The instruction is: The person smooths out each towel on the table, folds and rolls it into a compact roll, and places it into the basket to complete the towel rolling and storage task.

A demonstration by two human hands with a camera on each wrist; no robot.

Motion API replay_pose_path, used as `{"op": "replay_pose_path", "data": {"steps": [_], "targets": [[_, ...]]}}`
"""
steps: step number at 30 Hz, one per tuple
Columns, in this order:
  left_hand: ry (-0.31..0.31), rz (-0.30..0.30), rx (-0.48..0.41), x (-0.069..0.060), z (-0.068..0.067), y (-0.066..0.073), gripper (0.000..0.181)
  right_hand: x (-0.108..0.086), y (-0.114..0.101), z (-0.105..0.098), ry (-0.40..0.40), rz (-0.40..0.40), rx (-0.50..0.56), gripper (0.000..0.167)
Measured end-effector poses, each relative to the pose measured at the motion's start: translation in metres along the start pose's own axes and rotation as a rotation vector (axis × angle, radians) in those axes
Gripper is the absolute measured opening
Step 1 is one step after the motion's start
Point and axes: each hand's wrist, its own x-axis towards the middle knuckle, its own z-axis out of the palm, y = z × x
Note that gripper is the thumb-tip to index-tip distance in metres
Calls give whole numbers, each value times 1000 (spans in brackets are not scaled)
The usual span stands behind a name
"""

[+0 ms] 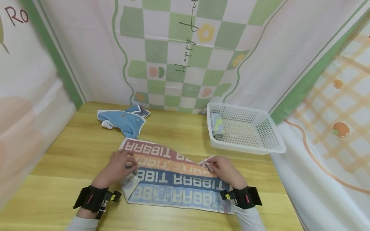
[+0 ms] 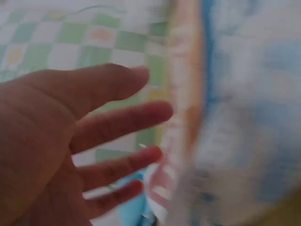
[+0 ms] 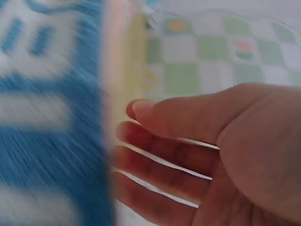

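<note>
A striped towel (image 1: 185, 181) with mirrored lettering in red, orange and blue lies spread in front of me on the table. Its left edge is folded over in a flap, and its far edge dips towards the right corner. By the far left part of the towel, my left hand (image 1: 122, 165) hovers with its fingers apart and nothing between thumb and fingertips, as the left wrist view shows. At the far right corner, my right hand (image 1: 226, 170) brings thumb and forefinger together and appears to pinch the raised edge; its fingertips partly hide the cloth there.
A crumpled blue cloth (image 1: 122, 120) with white edging lies at the back left of the wooden table (image 1: 75, 154). At the back right stands a white plastic basket (image 1: 248, 147) with a rolled towel (image 1: 217, 125) inside, against its left wall. Printed curtains (image 1: 185, 57) enclose the table.
</note>
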Motion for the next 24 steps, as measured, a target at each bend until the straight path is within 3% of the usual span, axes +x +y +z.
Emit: {"op": "replay_pose_path", "data": {"steps": [2,5,8,11,13,16,21,24], "targets": [[-34,-39,-6,-4,4,3,12,8,1,10,-30,-96,-5,18],[-57,-111,-14,-11,3,0,26,13,1,19,-60,-113,-8,16],[-80,-157,-24,-19,-3,-8,34,14,4,21,-45,-11,-43,26],[-93,-199,-40,-29,-9,-18,37,12,8,18,-41,82,-90,50],[-92,-212,-38,-34,-13,-24,40,11,11,16,-38,105,-110,68],[-74,-216,-31,-40,-21,-32,39,13,17,14,-41,87,-112,80],[-44,-205,-1,-38,-33,-35,20,14,25,10,-36,60,-111,86],[-42,-184,-17,-22,-34,-25,10,11,28,5,-26,62,-107,85]]}}
